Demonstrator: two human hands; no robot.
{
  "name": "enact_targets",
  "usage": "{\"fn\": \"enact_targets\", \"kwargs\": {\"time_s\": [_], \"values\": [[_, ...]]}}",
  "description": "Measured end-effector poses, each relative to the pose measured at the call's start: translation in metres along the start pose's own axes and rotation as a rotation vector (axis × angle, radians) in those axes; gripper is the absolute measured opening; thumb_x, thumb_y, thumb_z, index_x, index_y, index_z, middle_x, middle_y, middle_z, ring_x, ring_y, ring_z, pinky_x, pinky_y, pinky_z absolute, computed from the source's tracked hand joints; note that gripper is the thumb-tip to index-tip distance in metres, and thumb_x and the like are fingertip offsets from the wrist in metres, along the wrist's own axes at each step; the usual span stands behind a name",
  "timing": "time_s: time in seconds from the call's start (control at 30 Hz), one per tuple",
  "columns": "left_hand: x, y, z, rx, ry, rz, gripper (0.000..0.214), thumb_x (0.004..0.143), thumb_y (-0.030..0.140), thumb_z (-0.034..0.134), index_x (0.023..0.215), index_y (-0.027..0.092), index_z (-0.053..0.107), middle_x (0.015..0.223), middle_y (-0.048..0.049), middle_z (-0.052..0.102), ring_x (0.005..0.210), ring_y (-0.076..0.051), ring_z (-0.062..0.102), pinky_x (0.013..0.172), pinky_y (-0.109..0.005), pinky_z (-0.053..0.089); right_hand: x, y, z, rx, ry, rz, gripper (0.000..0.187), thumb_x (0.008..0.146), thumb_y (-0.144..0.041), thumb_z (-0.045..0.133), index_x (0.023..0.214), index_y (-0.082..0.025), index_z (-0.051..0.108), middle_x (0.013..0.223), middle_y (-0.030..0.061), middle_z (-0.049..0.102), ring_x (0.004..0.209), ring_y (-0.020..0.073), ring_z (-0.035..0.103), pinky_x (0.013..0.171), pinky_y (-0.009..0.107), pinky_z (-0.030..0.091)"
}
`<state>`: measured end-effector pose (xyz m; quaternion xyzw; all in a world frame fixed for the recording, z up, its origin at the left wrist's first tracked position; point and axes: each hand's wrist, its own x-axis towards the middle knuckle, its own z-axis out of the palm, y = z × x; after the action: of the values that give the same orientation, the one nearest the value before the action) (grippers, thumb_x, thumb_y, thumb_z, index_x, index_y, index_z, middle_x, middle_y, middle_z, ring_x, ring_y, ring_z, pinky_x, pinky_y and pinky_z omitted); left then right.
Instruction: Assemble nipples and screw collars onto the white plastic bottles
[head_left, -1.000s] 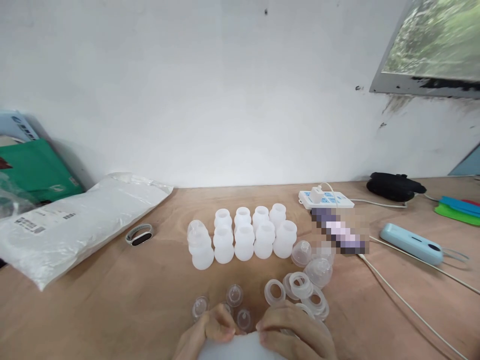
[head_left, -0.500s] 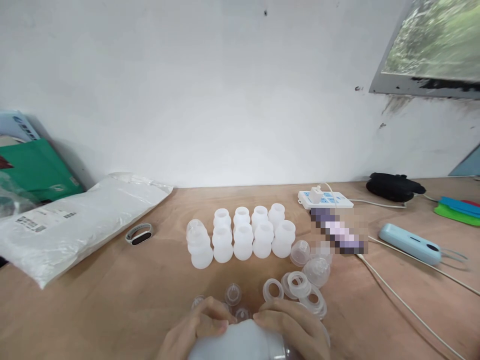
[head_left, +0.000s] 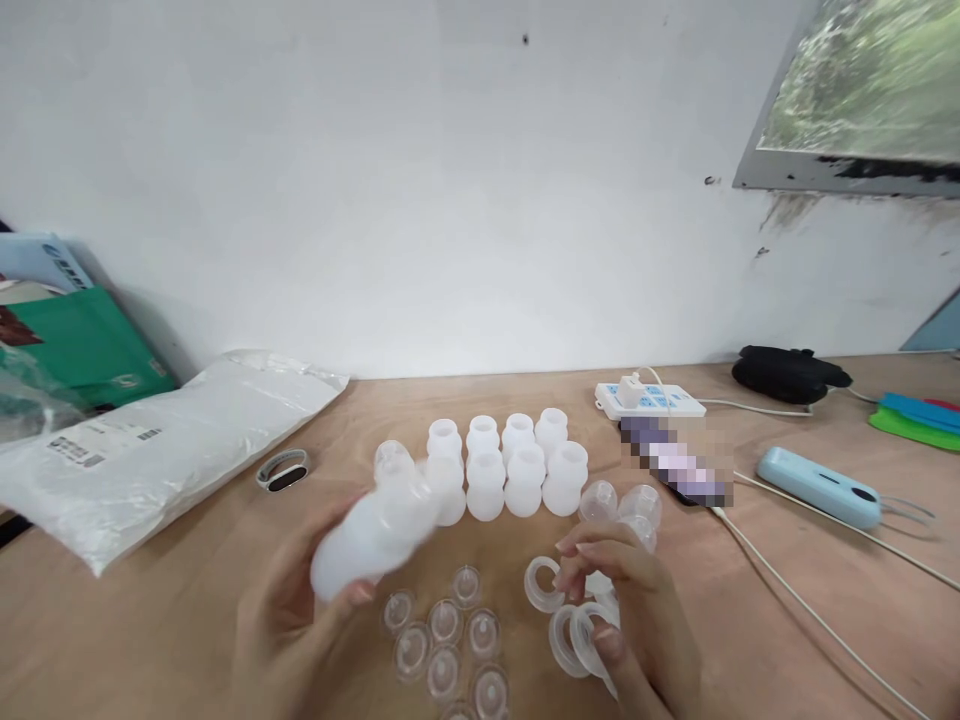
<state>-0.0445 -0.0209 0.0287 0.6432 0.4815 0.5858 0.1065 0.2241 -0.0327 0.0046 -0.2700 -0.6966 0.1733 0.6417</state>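
Note:
My left hand grips a white baby bottle, tilted with its blurred upper end to the right, in front of the row of bottles. My right hand is over a group of translucent collar rings, thumb and fingers apart. Whether its fingertips touch a ring, I cannot tell. One ring lies just left of those fingers. Several clear bottle nipples lie between my hands. White open-necked bottles stand in two rows behind. Clear domed caps rest beyond my right hand.
A white plastic mailing bag and a smart band are on the left. To the right lie a blurred-out phone, a power strip, a light blue device and cables. A black pouch is near the wall.
Both hands were together on a white bottle at the near edge. My left hand has lifted a bottle up and left; my right hand has moved right to the rings. The nipples are now uncovered.

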Motion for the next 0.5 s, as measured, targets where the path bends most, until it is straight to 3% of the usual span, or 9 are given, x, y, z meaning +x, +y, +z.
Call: {"fn": "enact_targets", "kwargs": {"time_s": [0.17,0.3,0.4,0.5], "values": [[0.004,-0.009,0.009,-0.114,-0.097,-0.239,0.042,0.083,0.051,0.076,0.114,0.023,0.070,0.101,-0.0046,0.081,0.095,-0.031,0.076,0.078,-0.036,0.065,-0.002,-0.004,-0.004,0.006,-0.004,0.033,0.030,0.104,-0.038,0.045,0.129,-0.025,0.053,0.110,0.0094,0.058,0.079,0.0179,0.059,0.064,0.032,0.052],[0.002,-0.013,0.014,-0.150,-0.021,-0.392,0.050,0.074,0.052,0.082,0.114,0.025,0.068,0.109,-0.0046,0.078,0.103,-0.032,0.073,0.084,-0.037,0.064,-0.001,-0.002,-0.008,-0.010,-0.038,0.000,0.030,0.105,-0.035,0.043,0.132,-0.024,0.051,0.108,0.0096,0.057,0.084,0.0190,0.059,0.065,0.032,0.052],[0.003,-0.021,0.013,-0.074,0.016,-0.442,0.053,0.068,0.054,0.083,0.109,0.024,0.068,0.106,-0.0049,0.077,0.106,-0.033,0.070,0.086,-0.038,0.061,-0.001,-0.001,-0.009,-0.026,-0.034,0.002,0.029,0.105,-0.034,0.043,0.132,-0.024,0.051,0.109,0.0101,0.058,0.085,0.0200,0.059,0.066,0.033,0.052],[0.005,-0.026,0.013,0.073,-0.013,-0.436,0.049,0.064,0.053,0.082,0.100,0.022,0.069,0.092,-0.0033,0.075,0.088,-0.030,0.070,0.074,-0.036,0.059,-0.002,-0.002,-0.009,-0.030,-0.046,0.006,0.028,0.104,-0.033,0.044,0.130,-0.024,0.052,0.107,0.0095,0.059,0.085,0.0205,0.059,0.065,0.034,0.052]]}}
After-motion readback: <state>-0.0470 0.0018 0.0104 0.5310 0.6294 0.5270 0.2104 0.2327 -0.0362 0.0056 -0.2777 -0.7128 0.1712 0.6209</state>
